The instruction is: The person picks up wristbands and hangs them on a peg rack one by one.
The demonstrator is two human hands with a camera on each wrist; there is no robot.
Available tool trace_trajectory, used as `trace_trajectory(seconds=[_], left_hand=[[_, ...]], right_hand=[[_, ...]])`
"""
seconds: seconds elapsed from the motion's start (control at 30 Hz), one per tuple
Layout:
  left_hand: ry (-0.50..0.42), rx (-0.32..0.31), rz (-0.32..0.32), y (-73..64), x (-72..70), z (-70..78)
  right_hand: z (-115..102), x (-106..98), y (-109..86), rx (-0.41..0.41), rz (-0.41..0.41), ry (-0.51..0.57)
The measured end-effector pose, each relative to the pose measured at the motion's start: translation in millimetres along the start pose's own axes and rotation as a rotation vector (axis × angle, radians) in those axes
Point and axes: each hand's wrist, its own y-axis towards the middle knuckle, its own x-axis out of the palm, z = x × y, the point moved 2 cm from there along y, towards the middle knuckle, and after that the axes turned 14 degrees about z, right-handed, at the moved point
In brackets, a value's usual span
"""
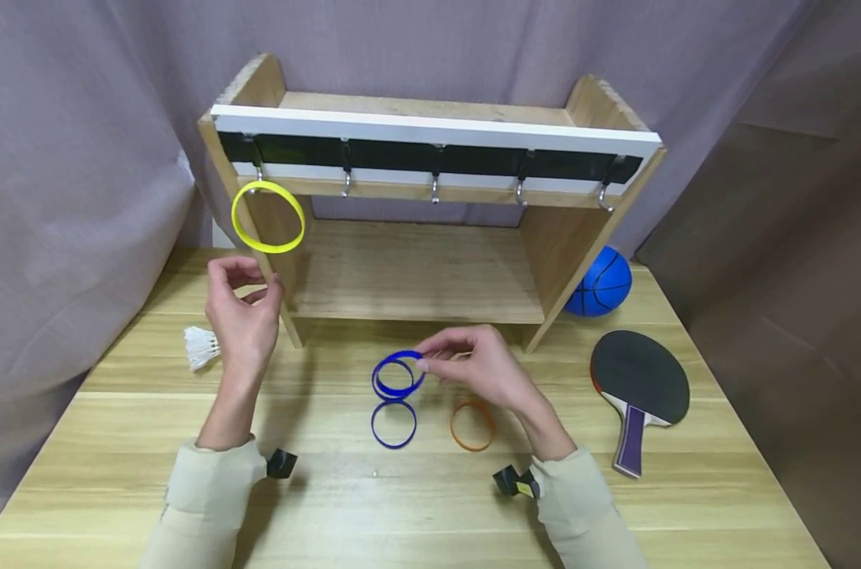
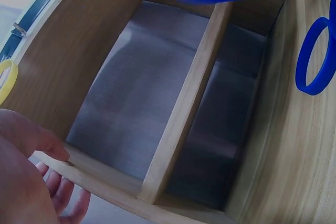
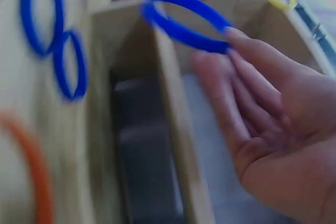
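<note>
My right hand [image 1: 487,367] pinches a blue ring [image 3: 197,39] between thumb and fingertips, in front of the wooden shelf unit [image 1: 416,269]. Two more blue rings lie on the table below; one is the lower blue ring [image 1: 393,447]. To their right lies an orange ring [image 1: 472,449]. At the unit's left side, my left hand [image 1: 246,324] grips the front edge of the side panel [image 2: 118,195], thumb on the inner side; its fingertips are partly hidden. Above it, a yellow ring [image 1: 270,249] hangs from the leftmost metal hook [image 1: 260,174].
Across the unit's top front runs a white and black rail [image 1: 395,158] with several hooks. A shuttlecock [image 1: 201,348] lies at left. On the right are a blue ball [image 1: 604,284] and a table tennis bat [image 1: 640,379]. Curtains [image 1: 430,47] hang behind.
</note>
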Motion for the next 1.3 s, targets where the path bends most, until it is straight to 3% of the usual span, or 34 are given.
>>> trace_trajectory(seconds=[0.1, 0.2, 0.37, 0.5, 0.73, 1.3], left_hand=[[0.001, -0.001, 0.0, 0.6, 0.0, -0.1], [-0.002, -0.006, 0.002, 0.7, 0.1, -0.5], [-0.003, -0.006, 0.004, 0.4, 0.3, -1.0], [0.003, 0.0, 0.005, 0.4, 0.2, -1.1], [0.008, 0.001, 0.005, 0.4, -0.2, -1.1], [0.009, 0.003, 0.007, -0.5, -0.1, -0.5]], right_hand=[[-24, 8, 10.9, 0.03, 0.062, 0.281], [-52, 15, 25.3, -0.006, 0.128, 0.499], [-92, 24, 48.4, -0.115, 0.212, 0.72], [-108, 29, 61.3, -0.144, 0.27, 0.83], [-109, 32, 71.3, -0.136, 0.333, 0.885], [-96, 36, 71.6, -0.156, 0.363, 0.801]])
